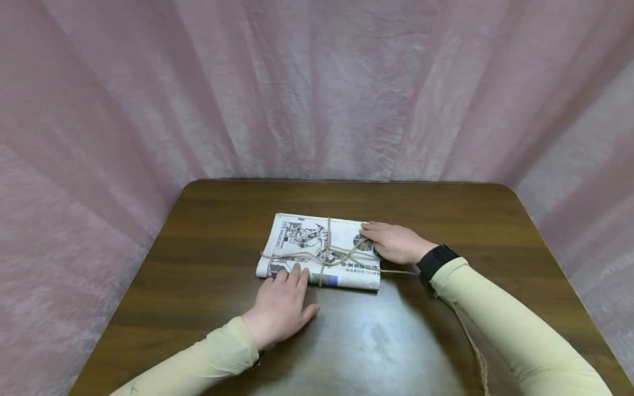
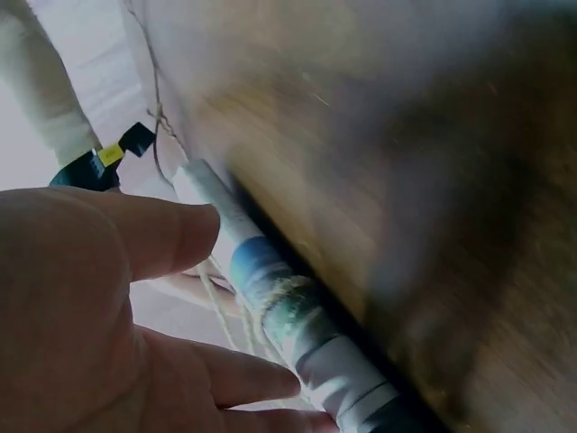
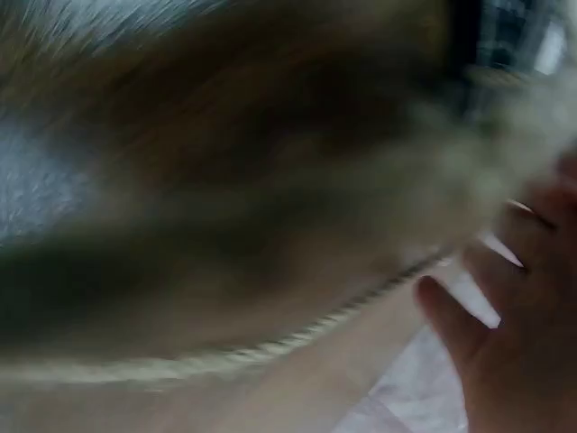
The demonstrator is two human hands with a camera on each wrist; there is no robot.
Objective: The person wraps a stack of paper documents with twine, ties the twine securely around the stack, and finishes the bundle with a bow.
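Folded newspaper bundle (image 1: 319, 250) lying flat near the middle of the brown surface (image 1: 208, 220), tied crosswise with thin twine (image 1: 329, 254). Left hand (image 1: 279, 305) resting on the surface at the near edge of the bundle, fingers (image 1: 297, 273) straight and relaxed, tips just touching the paper, holding nothing. Right hand (image 1: 393, 242) laid flat on the far right corner of the bundle, fingers stretched toward the knot, pressing and not gripping; no clear pinch on the twine visible. Loose end of twine running out from under the right wrist and trailing off toward the near right edge of the surface. In the left wrist view, the rolled fold of the paper (image 2: 270, 289) with twine wound around it, just beside the fingertips.

Probably a light bundle, soft and a little springy, easy to slide on the smooth wood. Best taken at the folded edge or under the twine crossing; thin paper likely to tear if pulled by one sheet. Twine rough, so a good hold.
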